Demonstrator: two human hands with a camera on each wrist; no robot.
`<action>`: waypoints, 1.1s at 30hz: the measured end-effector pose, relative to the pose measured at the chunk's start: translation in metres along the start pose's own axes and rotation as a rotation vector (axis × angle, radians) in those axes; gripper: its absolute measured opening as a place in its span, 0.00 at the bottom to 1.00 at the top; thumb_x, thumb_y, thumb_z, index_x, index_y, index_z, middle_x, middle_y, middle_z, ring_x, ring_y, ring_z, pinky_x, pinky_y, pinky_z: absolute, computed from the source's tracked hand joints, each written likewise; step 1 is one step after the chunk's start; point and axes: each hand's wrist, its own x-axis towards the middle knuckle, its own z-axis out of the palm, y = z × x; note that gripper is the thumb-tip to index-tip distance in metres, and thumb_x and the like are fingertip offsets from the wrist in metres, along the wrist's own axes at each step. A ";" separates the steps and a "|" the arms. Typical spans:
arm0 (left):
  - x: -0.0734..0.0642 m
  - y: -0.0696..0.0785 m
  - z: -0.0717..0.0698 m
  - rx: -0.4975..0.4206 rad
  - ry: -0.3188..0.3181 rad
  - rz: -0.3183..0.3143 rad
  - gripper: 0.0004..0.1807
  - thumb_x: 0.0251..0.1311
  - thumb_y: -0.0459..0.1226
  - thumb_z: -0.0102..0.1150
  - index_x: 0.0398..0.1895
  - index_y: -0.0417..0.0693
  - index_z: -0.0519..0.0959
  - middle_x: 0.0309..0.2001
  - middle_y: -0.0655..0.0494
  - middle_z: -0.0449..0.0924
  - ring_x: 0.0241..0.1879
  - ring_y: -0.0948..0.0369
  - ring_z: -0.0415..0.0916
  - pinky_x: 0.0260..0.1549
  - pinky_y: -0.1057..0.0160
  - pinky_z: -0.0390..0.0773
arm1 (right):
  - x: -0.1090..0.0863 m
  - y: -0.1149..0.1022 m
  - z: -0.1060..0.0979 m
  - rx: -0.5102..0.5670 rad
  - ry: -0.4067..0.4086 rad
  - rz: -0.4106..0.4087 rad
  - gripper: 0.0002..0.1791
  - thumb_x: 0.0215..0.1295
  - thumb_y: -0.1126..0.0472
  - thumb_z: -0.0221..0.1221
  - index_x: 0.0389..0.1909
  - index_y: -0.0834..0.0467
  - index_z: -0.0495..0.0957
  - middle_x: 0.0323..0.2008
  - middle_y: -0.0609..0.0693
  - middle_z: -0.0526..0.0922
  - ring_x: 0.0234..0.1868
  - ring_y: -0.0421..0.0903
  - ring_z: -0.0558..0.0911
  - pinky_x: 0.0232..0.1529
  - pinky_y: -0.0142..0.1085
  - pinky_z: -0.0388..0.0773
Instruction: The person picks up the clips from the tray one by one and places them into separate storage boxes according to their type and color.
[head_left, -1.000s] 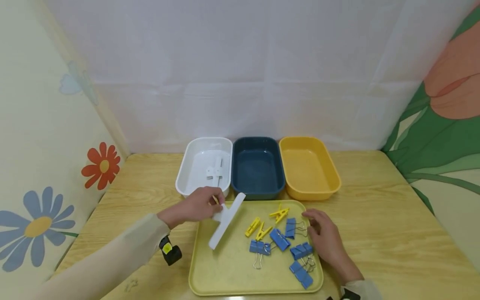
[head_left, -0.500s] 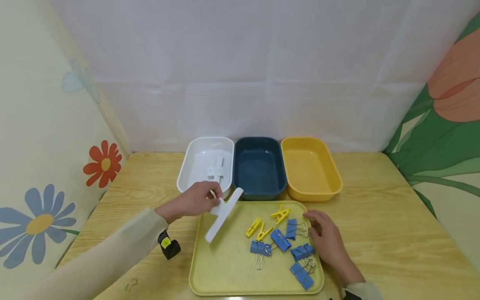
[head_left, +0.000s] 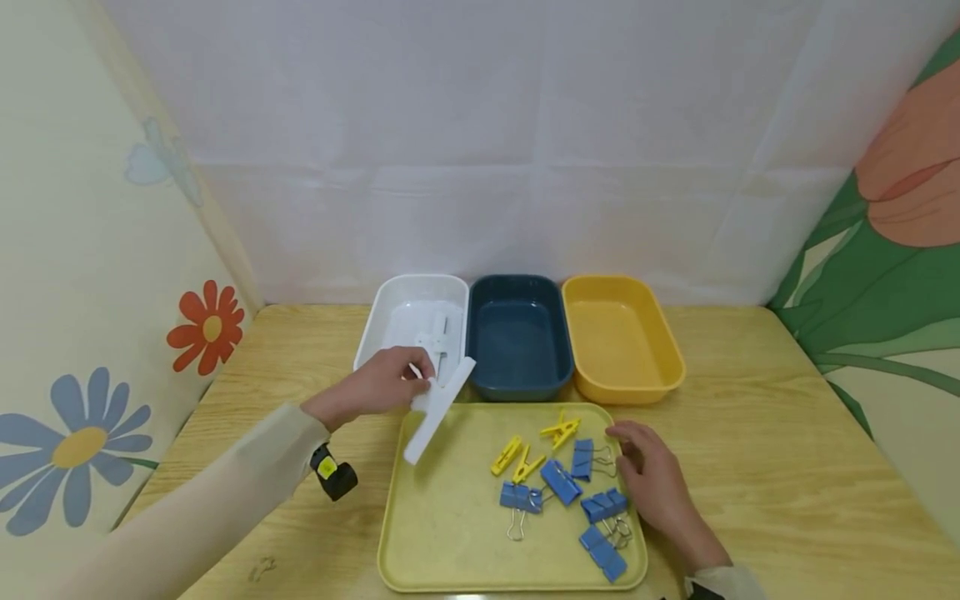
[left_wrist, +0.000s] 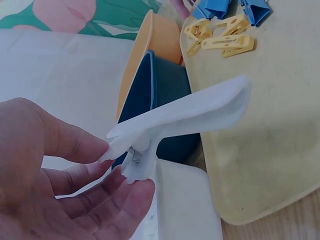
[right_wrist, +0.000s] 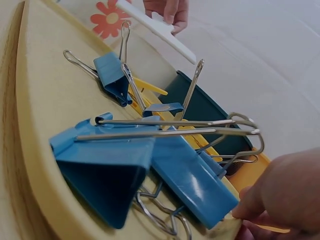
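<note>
A white plastic bag clip with a long straight bar is pinched between the thumb and fingers of my left hand. The hand holds it above the back left edge of the yellow tray, close to the front of the white bin. Inside that bin lie a few white clips. My right hand rests at the tray's right edge with loosely bent fingers, beside several blue binder clips. In the right wrist view its fingertips are right at a blue binder clip. Yellow clothespins lie behind the binder clips.
A dark blue bin and a yellow-orange bin stand to the right of the white one, in a row behind the tray. A wooden table carries everything. A white sheet hangs behind, with painted panels on both sides.
My left hand has moved back and slightly left with the bag clip, toward the white bin. The right hand, the binder clips and the clothespins have stayed in place.
</note>
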 end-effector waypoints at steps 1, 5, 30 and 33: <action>0.000 -0.001 -0.001 -0.006 0.003 -0.005 0.02 0.62 0.32 0.54 0.35 0.42 0.76 0.35 0.49 0.80 0.34 0.58 0.76 0.29 0.63 0.77 | 0.000 0.000 0.000 0.003 -0.007 0.004 0.21 0.59 0.76 0.56 0.53 0.60 0.77 0.58 0.56 0.75 0.47 0.48 0.78 0.45 0.35 0.78; 0.002 -0.003 -0.006 -0.024 0.007 -0.027 0.02 0.63 0.32 0.54 0.36 0.42 0.76 0.35 0.48 0.81 0.33 0.59 0.77 0.30 0.63 0.78 | 0.001 0.002 -0.001 0.018 -0.021 0.006 0.21 0.58 0.76 0.56 0.53 0.60 0.77 0.58 0.56 0.75 0.47 0.48 0.78 0.44 0.33 0.78; 0.023 -0.026 -0.036 -0.057 0.053 -0.142 0.09 0.65 0.35 0.49 0.42 0.38 0.74 0.46 0.42 0.76 0.37 0.56 0.77 0.40 0.56 0.81 | 0.000 -0.001 -0.002 -0.001 -0.035 -0.001 0.21 0.61 0.76 0.54 0.54 0.59 0.76 0.59 0.57 0.74 0.48 0.49 0.77 0.45 0.38 0.78; 0.025 -0.031 -0.039 -0.066 0.060 -0.162 0.10 0.66 0.35 0.48 0.43 0.37 0.74 0.47 0.42 0.75 0.37 0.56 0.77 0.40 0.57 0.81 | 0.000 0.000 -0.001 -0.005 -0.036 -0.001 0.20 0.61 0.75 0.54 0.54 0.59 0.77 0.59 0.56 0.74 0.47 0.49 0.77 0.45 0.37 0.78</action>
